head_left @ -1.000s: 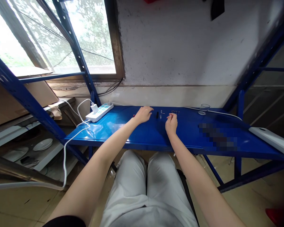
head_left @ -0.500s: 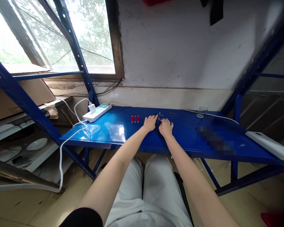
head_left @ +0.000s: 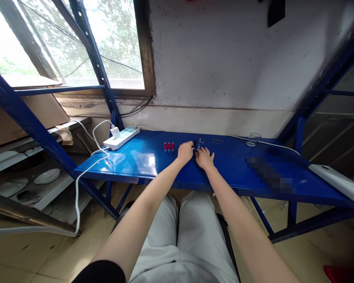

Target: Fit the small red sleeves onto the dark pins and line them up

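Note:
My left hand (head_left: 185, 152) is over the blue table (head_left: 224, 165) with its fingers curled together. Whatever they hold, if anything, is too small to make out. Just past its fingertips lies a small black piece (head_left: 195, 143). Close beside it on the right, my right hand (head_left: 205, 158) rests low with fingers spread, nearest to a small clear part (head_left: 200, 143). Several tiny metal-looking pieces (head_left: 217, 141) lie in a group farther right. To the left of my hands, three red cylinders (head_left: 169, 146) with pale ends stand or lie in a row; which, I cannot tell.
A white power strip (head_left: 122, 138) with a plugged-in charger lies at the left end, its cord hanging off the edge. A glass cup (head_left: 253, 139) is at the back right, a blurred dark object (head_left: 268, 175) in front, and a white device (head_left: 339, 181) at the right end.
My left hand's fingers have drawn back and curled, showing more of the black piece. My right hand has shifted slightly left and nearer to me. The view has tilted slightly.

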The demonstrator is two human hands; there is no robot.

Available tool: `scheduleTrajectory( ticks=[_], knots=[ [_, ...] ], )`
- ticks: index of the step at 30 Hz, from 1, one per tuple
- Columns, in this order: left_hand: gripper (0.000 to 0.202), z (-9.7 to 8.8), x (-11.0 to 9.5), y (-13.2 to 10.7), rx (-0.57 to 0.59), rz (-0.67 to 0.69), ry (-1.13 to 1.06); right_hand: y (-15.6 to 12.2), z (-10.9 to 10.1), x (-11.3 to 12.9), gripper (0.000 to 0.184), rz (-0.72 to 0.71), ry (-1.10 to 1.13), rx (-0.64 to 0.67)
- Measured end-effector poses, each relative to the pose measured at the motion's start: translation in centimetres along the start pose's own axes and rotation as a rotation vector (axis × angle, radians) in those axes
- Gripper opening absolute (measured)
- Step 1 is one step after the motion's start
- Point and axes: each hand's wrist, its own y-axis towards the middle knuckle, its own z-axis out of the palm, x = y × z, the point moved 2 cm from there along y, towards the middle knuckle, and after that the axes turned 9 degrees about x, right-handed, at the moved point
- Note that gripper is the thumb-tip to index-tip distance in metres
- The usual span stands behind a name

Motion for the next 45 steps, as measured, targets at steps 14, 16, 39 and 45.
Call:
scheduleTrajectory(
  ticks=[14,16,39,45],
  knots=[
    [0.008,-1.3,1.5,-5.5,-0.362,-0.154,-0.661,1.0,0.0,0.5,0.061,0.088,-0.146,0.194],
    [0.008,-1.5,1.6,-5.5,-0.356,-0.168,-0.68,1.1,0.0,0.4,0.061,0.087,-0.147,0.198],
    [0.016,0.0,3.4,-4.8,-0.335,-0.246,-1.009,-1.7,-1.9,0.3,0.022,-0.38,0.53,-0.429],
    [0.015,0.2,3.5,-4.7,-0.347,-0.253,-1.058,-2.0,-1.9,0.5,0.023,-0.39,0.57,-0.391]
  ],
)
